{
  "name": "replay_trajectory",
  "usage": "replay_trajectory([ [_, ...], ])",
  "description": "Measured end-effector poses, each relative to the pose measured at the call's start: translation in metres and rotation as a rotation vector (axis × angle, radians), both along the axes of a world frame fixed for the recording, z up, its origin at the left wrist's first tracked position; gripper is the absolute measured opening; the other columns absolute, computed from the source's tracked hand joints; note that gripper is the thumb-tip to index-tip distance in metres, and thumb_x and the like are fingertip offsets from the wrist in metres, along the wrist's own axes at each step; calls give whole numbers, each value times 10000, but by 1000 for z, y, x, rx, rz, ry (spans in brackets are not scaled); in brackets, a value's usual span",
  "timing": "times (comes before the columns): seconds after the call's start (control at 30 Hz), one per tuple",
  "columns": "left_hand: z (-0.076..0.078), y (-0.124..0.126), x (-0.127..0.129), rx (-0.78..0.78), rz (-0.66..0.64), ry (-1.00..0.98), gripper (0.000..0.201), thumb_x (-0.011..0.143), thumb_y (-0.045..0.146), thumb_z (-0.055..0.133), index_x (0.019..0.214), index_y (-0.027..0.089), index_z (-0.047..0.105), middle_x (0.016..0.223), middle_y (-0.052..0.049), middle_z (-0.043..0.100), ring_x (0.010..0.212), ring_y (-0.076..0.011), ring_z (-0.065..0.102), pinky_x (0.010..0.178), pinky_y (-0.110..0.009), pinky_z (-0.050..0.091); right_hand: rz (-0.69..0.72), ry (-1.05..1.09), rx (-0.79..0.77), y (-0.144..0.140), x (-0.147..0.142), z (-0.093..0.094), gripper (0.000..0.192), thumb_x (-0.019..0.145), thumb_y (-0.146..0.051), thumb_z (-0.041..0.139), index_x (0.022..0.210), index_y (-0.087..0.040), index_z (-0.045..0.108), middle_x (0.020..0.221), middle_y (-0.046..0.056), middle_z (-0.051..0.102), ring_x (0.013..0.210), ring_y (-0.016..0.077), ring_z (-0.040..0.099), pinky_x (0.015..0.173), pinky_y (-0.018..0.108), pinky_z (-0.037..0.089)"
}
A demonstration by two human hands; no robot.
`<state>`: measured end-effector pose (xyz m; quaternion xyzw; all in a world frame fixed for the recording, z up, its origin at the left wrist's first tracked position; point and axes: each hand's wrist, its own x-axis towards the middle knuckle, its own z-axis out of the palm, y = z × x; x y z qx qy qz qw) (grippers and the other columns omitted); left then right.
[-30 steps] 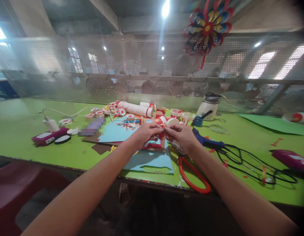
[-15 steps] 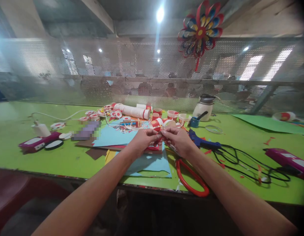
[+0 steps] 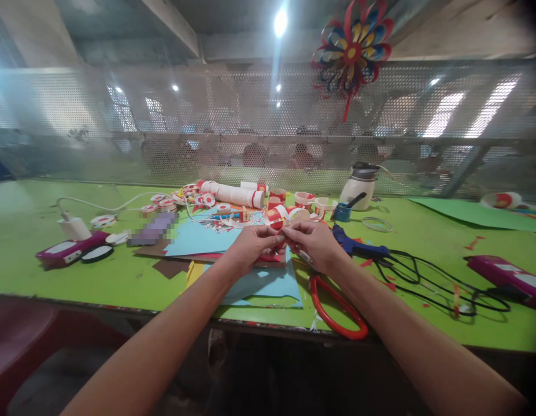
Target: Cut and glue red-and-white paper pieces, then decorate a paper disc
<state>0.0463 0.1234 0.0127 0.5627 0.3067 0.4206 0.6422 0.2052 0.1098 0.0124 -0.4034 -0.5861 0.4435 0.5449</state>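
Standing here, I see the left hand [image 3: 255,247] and right hand [image 3: 313,242] meeting above the blue paper [image 3: 268,286], both pinching a small red piece [image 3: 280,229] — probably to steady it. Red-handled scissors [image 3: 346,331] lie beneath the right forearm, presumably for reach.

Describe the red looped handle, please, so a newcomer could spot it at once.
On the green table, find the right forearm crossing the near edge. Left of it lies the red looped handle, a thick open ring, unlike the flat blue paper beside it.
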Motion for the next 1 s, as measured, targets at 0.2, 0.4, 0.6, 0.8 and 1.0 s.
replay_trajectory([
  [0.2, -2, 0, 2, -55, -16, -48, 215, 684, 282, 748, 727, 101, 641, 672, -39, 652, 581, -106, 615, 556, -221, 482, -27, 1, 18, 0, -1, -1, 262, 649, -423, 719, 622, -183, 617, 502, -45, 546, 441, 83, 444, 455, 244, 350],
  [0.4, 0, -4, 2, -95, -45, -67, 175, 706, 258, 724, 768, 111, 651, 690, -66, 680, 627, -134, 644, 591, -239, 519, -107, -20, 65, 2, -2, -6, 297, 659, -463, 702, 652, -177, 619, 509, -45, 537, 444, 82, 430, 450, 239, 348],
  [0.6, -1, -7, 6, -99, 23, -58, 276, 624, 275, 793, 789, 117, 637, 721, -51, 684, 611, -121, 633, 600, -256, 531, -158, -57, 103, 3, -3, -8, 264, 692, -448, 667, 661, -193, 607, 529, -35, 543, 454, 102, 438, 458, 257, 352],
  [0.8, -1, -8, 8, -76, 49, -84, 230, 648, 243, 772, 745, 115, 607, 664, -43, 669, 592, -118, 635, 583, -229, 517, -146, -33, 127, 2, -4, -8, 246, 715, -424, 660, 664, -189, 609, 512, -39, 526, 448, 103, 432, 457, 259, 335],
  [1.0, 1, -8, 4, -125, 8, -121, 185, 674, 185, 737, 738, 131, 572, 691, -55, 682, 600, -136, 651, 588, -257, 529, -13, 121, 22, -1, -2, -3, 288, 690, -455, 707, 704, -176, 638, 579, -20, 581, 489, 96, 481, 486, 246, 372],
])
